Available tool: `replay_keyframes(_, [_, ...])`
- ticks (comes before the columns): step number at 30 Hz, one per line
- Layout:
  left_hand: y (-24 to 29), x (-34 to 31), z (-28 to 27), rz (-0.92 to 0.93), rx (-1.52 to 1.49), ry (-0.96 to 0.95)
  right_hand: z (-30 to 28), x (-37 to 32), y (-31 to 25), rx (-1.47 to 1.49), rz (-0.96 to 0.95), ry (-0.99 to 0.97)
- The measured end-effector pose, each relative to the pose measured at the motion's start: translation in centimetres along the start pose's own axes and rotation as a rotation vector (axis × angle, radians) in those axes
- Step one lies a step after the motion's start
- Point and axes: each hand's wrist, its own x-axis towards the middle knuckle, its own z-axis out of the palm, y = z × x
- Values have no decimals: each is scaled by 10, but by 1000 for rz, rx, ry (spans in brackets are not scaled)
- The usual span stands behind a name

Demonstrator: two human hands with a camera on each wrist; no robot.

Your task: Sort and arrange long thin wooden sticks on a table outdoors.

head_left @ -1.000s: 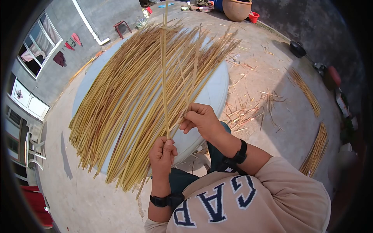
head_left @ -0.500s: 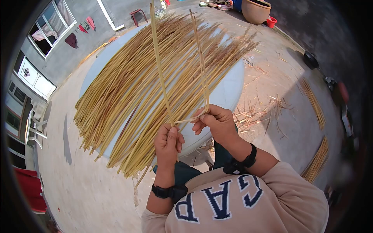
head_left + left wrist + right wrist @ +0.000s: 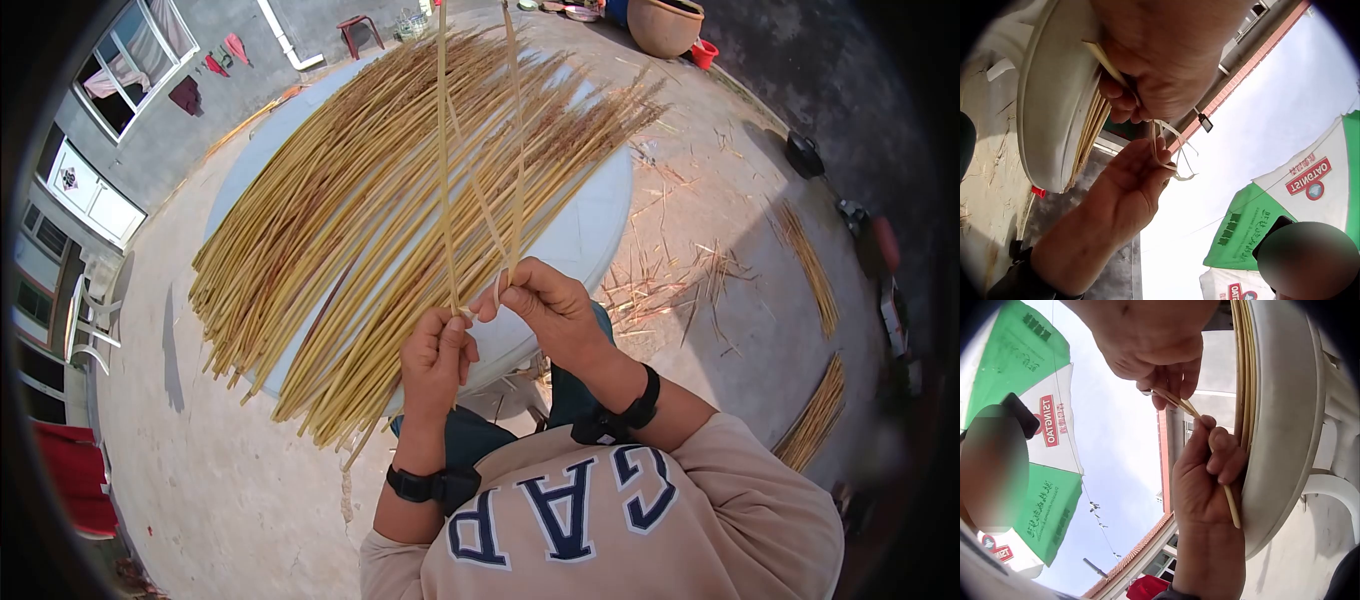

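Note:
My left hand [image 3: 432, 360] grips a long pale straw strip [image 3: 444, 170] that rises up over the table. Its short cut end [image 3: 1233, 511] pokes out below the curled fingers in the right wrist view. Close beside it, my right hand [image 3: 553, 308] pinches a second strip [image 3: 518, 170] between thumb and fingers. Thin bent strips [image 3: 1179, 177] loop between the two hands in the left wrist view. Beneath and beyond the hands, many long stalks with feathery brown heads [image 3: 330, 240] lie spread over a round pale table [image 3: 600, 205].
Loose straw scraps [image 3: 690, 285] litter the ground right of the table. Two stalk bundles [image 3: 815, 410] lie farther right. At the back stand a large clay pot [image 3: 660, 28] and a red bucket [image 3: 703, 54]. A white chair [image 3: 92, 325] is at the left.
Half a second ago the hands were farther apart with a strip stretched between them; now the right hand is back close to the left. The upright strips have swung, the left one rightward.

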Motion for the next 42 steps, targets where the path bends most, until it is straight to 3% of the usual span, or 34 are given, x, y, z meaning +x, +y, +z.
replay_keyframes(5, [-1, -3, -1, -1, 36, -1, 7, -3, -10, -83, -51, 5])
replay_keyframes(9, [-2, -3, -4, 4, -6, 21, 5, -6, -21, -100, 58, 66])
replay_keyframes(10, [-1, -1, -4, -15, -47, 62, 1, -5, -27, -35, 128, 112])
replay_keyframes(12, [0, 0, -10, -13, -90, 65, -28, 2, -43, 123, 6, 220])
replay_keyframes(14, [0, 1, -12, -13, -131, 60, -49, 15, -59, 95, -208, 422])
replay_keyframes(16, [0, 2, -9, 18, -57, -7, -69, 21, -69, 134, -323, 488])
replay_keyframes(18, [-2, 1, -9, 13, -55, -5, -157, 19, -74, 379, -554, 624])
replay_keyframes(19, [-2, 1, -10, 8, -49, -1, -176, 17, -77, 379, -554, 624])
replay_keyframes(21, [0, 2, -9, -2, -57, -6, -197, 15, -82, 736, -498, 993])
replay_keyframes(24, [0, 5, -7, -4, -35, -17, -203, 12, -63, 866, -374, 1059])
replay_keyframes(26, [0, 5, -7, 7, -5, -31, -203, 13, -65, 861, -405, 1040])
replay_keyframes(28, [0, 1, -8, -12, -42, -4, -199, 9, -72, 474, -378, 1068])
replay_keyframes(29, [0, 1, -8, -12, -42, -4, -192, 10, -72, 474, -378, 1069])
replay_keyframes(31, [0, 0, -7, 8, 15, -20, -173, 9, -70, 320, -290, 820])
replay_keyframes(33, [1, -2, -7, 16, 20, -15, -139, 15, -71, 277, -233, 730])
replay_keyframes(34, [0, -1, -4, 24, 26, -18, -100, 16, -65, 192, 15, 430])
replay_keyframes(35, [-1, -2, -4, 24, 26, -17, -96, 17, -63, 191, 10, 477])
replay_keyframes(38, [-4, -1, -5, 33, 36, -53, -37, 18, -36, 4, 348, 150])
replay_keyframes(40, [-3, -3, -7, 51, 92, -81, -2, 14, -9, 34, 367, 55])
replay_keyframes(42, [-4, -3, -4, 53, 91, -76, 2, 16, 1, 78, 373, 104])
